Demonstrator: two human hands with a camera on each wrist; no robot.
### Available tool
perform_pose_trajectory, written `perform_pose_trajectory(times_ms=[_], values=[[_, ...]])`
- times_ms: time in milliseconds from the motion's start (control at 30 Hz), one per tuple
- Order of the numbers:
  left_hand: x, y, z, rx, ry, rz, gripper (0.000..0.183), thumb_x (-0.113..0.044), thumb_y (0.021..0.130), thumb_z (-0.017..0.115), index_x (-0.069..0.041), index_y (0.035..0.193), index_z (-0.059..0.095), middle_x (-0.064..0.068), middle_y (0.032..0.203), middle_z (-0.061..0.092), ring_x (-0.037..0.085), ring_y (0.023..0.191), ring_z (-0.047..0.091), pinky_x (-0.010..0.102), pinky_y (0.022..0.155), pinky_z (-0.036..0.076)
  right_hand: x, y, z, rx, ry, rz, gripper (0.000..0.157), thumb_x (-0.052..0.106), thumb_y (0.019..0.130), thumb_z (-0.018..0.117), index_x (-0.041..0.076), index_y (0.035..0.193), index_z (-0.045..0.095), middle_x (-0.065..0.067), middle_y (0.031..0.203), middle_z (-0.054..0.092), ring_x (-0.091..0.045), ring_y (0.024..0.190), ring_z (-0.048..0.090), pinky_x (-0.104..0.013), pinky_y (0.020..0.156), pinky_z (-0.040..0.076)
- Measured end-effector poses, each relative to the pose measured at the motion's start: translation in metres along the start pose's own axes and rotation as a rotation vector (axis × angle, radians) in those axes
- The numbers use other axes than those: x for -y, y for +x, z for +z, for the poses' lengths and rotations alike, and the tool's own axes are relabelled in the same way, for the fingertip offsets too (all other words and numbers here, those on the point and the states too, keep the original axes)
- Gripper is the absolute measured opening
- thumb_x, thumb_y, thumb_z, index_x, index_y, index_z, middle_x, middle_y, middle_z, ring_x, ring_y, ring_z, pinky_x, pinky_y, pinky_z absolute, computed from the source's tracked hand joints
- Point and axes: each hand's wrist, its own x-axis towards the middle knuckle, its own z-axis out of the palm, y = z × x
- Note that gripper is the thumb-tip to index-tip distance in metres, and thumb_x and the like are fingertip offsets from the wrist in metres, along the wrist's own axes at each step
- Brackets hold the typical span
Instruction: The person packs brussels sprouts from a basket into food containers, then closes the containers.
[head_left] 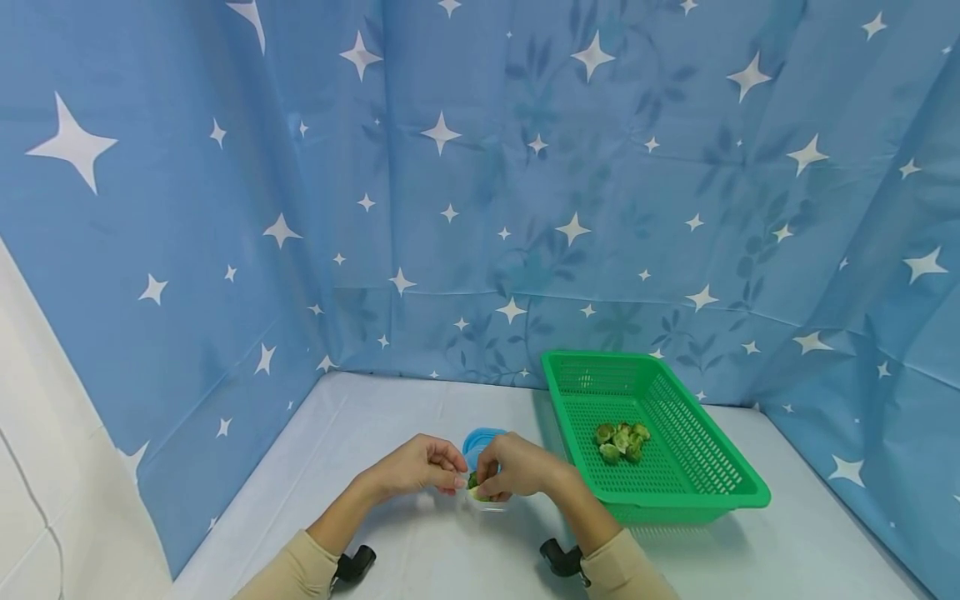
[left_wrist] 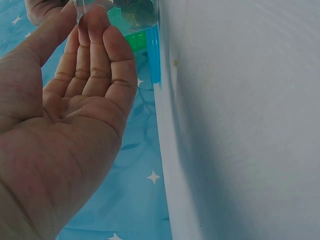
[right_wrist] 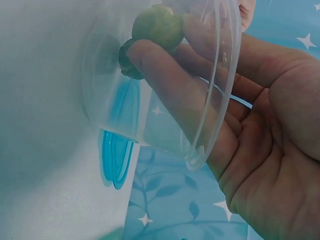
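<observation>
A clear plastic tub (right_wrist: pixel 196 161) stands on the white table between both hands. My right hand (head_left: pixel 517 467) reaches inside it, thumb and fingers pinching a Brussels sprout (right_wrist: pixel 157 27). Beside that one, a second, darker sprout (right_wrist: pixel 129 62) shows by the fingertip in the right wrist view. From the left, my left hand (head_left: pixel 423 467) pinches the tub's rim between thumb and fingertips, its palm facing the tub in the left wrist view. Just beyond the tub lies a round blue lid (head_left: pixel 480 436), partly hidden by the right hand.
To the right stands a green perforated basket (head_left: pixel 693 433), with several Brussels sprouts (head_left: pixel 621 442) in a cluster on its floor. A blue curtain with white stars (head_left: pixel 480 192) hangs behind the white table (head_left: pixel 405 550). Black wrist mounts (head_left: pixel 354 565) sit below the sleeves.
</observation>
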Motion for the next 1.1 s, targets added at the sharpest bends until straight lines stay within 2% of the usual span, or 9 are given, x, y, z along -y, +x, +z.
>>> perform_pose_trajectory(times_ms=[300,667,900,1100], values=[[-0.0019,-0.0014,0.0013,0.003,-0.01,-0.001,0.028,-0.013,0.095,0.077,0.007,0.114,0.07,0.002,0.09,0.075,0.017,0.082,0.073,0.04,0.084,0.063,-0.0001,0.0014,0.0016,-0.005,-0.026,-0.01,0.012,0.002,0.09,0.08,0.01,0.08,0.078,0.002,0.071,0.072,-0.011,0.059,0.067,-0.022,0.055,0.056],[-0.0018,-0.0008,0.0016,-0.002,-0.026,-0.011,0.029,-0.013,0.094,0.078,0.007,0.114,0.07,0.002,0.089,0.074,0.017,0.082,0.073,0.04,0.084,0.063,-0.0036,0.0042,0.0041,-0.014,-0.071,-0.029,0.013,0.001,0.087,0.081,0.01,0.079,0.079,0.007,0.068,0.069,-0.002,0.057,0.059,-0.019,0.056,0.053],[-0.0003,-0.0001,-0.0003,0.009,-0.033,-0.01,0.03,-0.014,0.094,0.078,0.006,0.114,0.07,0.0,0.09,0.074,0.016,0.083,0.074,0.039,0.084,0.064,-0.0013,0.0063,0.0075,-0.072,-0.128,-0.061,0.013,0.003,0.086,0.084,0.009,0.076,0.078,0.007,0.067,0.069,0.002,0.058,0.055,-0.017,0.057,0.052],[-0.0003,-0.0003,-0.0003,0.005,-0.027,-0.013,0.03,-0.014,0.094,0.079,0.006,0.115,0.07,0.001,0.091,0.074,0.016,0.083,0.074,0.039,0.084,0.063,0.0012,0.0071,0.01,-0.104,-0.12,-0.045,0.017,0.003,0.086,0.084,0.01,0.073,0.076,0.007,0.065,0.068,0.001,0.055,0.055,-0.018,0.055,0.051]])
